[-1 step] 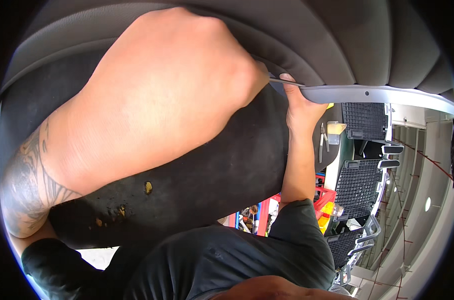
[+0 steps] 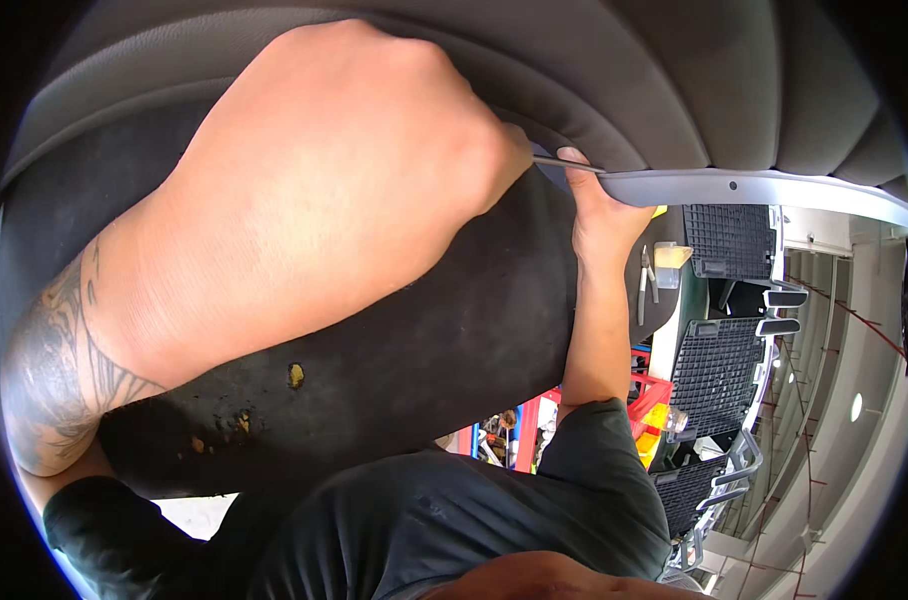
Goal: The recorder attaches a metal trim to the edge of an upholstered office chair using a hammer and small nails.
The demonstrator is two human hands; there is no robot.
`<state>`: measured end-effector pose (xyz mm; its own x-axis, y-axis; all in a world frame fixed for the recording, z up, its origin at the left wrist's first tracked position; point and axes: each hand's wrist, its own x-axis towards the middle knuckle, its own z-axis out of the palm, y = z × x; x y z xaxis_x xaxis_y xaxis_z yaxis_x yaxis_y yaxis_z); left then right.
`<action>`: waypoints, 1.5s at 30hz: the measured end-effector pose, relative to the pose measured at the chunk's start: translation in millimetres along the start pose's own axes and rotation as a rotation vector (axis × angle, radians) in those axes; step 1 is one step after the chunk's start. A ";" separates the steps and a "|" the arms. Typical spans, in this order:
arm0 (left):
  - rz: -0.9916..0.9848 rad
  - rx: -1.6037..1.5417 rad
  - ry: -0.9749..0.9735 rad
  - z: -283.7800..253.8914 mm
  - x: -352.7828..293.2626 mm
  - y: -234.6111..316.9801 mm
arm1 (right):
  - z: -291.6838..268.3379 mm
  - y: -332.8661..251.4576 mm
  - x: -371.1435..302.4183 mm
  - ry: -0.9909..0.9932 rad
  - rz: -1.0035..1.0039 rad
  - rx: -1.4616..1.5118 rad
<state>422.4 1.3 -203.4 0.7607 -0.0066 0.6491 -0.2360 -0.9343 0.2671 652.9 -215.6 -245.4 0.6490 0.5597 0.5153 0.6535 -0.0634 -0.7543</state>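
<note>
My left hand (image 2: pixel 339 190), on the tattooed arm, is closed in a fist over the work. From it sticks out a thin metal shaft (image 2: pixel 564 162); its handle is hidden in the fist. The shaft's tip meets the edge of dark grey upholstery (image 2: pixel 664 90) with stitched channels, where it borders a silver-grey frame (image 2: pixel 774 190). At that same edge is my right hand (image 2: pixel 606 218), its thumb up beside the shaft. The other right fingers are hidden behind the frame, so their grip is not visible.
Below lies a black padded surface (image 2: pixel 454 330) with torn spots showing yellow foam. Pliers (image 2: pixel 647 285) and a small clear container (image 2: pixel 667 265) lie at the right. Beyond stand black mesh-like panels (image 2: pixel 719 370), a red rack (image 2: pixel 652 392) and a yellow bottle (image 2: pixel 652 435).
My left hand and the metal shaft have shifted very slightly left. The right hand stays at the edge.
</note>
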 end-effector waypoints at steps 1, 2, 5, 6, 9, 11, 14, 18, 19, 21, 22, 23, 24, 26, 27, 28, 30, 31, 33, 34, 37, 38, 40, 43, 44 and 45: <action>-0.007 0.010 -0.003 -2.1 1.0 3.7 | 1.5 -1.9 0.3 -0.017 -0.028 0.009; -0.014 0.019 -0.005 -3.7 1.8 6.1 | 2.5 -3.6 0.4 -0.017 -0.028 0.012; 0.006 0.056 -0.017 0.8 -3.1 0.3 | 5.2 -6.9 0.7 -0.030 -0.048 0.006; 0.009 0.055 -0.017 3.1 -3.1 0.9 | 5.6 -8.1 0.3 -0.007 -0.057 -0.021; 0.023 0.061 0.007 12.0 -6.3 5.4 | 5.3 -8.2 0.6 -0.007 -0.044 -0.032; -0.001 0.061 0.045 14.7 -7.2 7.5 | 3.9 -6.2 0.9 -0.017 -0.027 -0.013; 0.034 0.115 -0.037 3.1 -3.6 1.4 | 2.2 -4.4 1.2 -0.060 -0.040 -0.057; 0.036 0.094 0.000 -6.7 -0.8 5.4 | 2.3 -10.6 -2.0 -0.041 -0.044 -0.016; 0.031 0.078 -0.007 -5.8 0.0 5.7 | 1.1 -10.5 0.0 -0.060 -0.055 -0.077; 0.026 0.064 -0.013 -5.2 0.9 6.2 | 1.3 -5.9 0.2 -0.058 -0.048 -0.044; 0.025 0.075 -0.017 -4.7 0.5 6.2 | 1.6 -3.9 -0.2 -0.054 -0.039 -0.010; 0.023 0.088 -0.021 -4.6 0.6 6.2 | 2.3 -4.7 0.3 -0.054 -0.038 -0.008; 0.022 0.090 -0.023 -3.9 0.1 5.2 | 3.2 -6.6 1.2 -0.053 -0.046 -0.029; 0.032 0.120 -0.025 2.4 -4.7 1.7 | 3.4 -8.2 1.3 -0.052 -0.055 -0.051; 0.030 0.122 -0.026 7.7 -6.6 2.3 | 2.5 -7.9 1.7 -0.078 -0.032 -0.049; 0.027 0.094 0.018 14.2 -8.1 4.2 | -0.5 -7.6 1.1 -0.101 -0.006 -0.050; 0.039 0.061 0.071 17.5 -6.9 1.9 | -28.7 18.5 -2.9 -0.152 -0.045 0.093; 0.042 0.062 0.038 15.8 -5.2 -1.4 | -30.9 24.1 -2.3 -0.220 -0.080 0.247; 0.044 0.063 0.007 9.2 -5.5 -5.2 | -32.3 34.4 -2.6 -0.224 -0.071 0.401; 0.049 0.083 -0.028 3.1 -6.4 -6.5 | -27.9 32.8 -3.1 -0.221 -0.060 0.558; 0.045 0.077 -0.035 -2.3 -2.3 -1.0 | -15.9 25.5 -3.2 -0.106 -0.059 0.495; 0.035 0.051 -0.004 -2.4 -1.9 0.9 | -15.6 26.3 -3.1 -0.107 -0.059 0.497; 0.029 0.061 -0.016 -2.2 -2.5 1.6 | -17.2 29.3 -3.8 -0.086 -0.063 0.427; 0.044 0.092 -0.036 3.9 -4.5 -4.4 | -23.4 35.0 -7.4 -0.065 -0.053 0.428; 0.061 0.118 -0.042 7.6 -4.6 -5.8 | -29.5 39.2 -6.8 -0.061 -0.052 0.424; 0.063 0.114 -0.044 13.8 -6.3 -4.1 | -37.3 44.4 -4.8 -0.127 -0.053 0.514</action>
<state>426.9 0.3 -218.5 0.7728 -0.0800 0.6296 -0.2162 -0.9659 0.1427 693.3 -251.9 -266.2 0.5475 0.6484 0.5290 0.3881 0.3634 -0.8470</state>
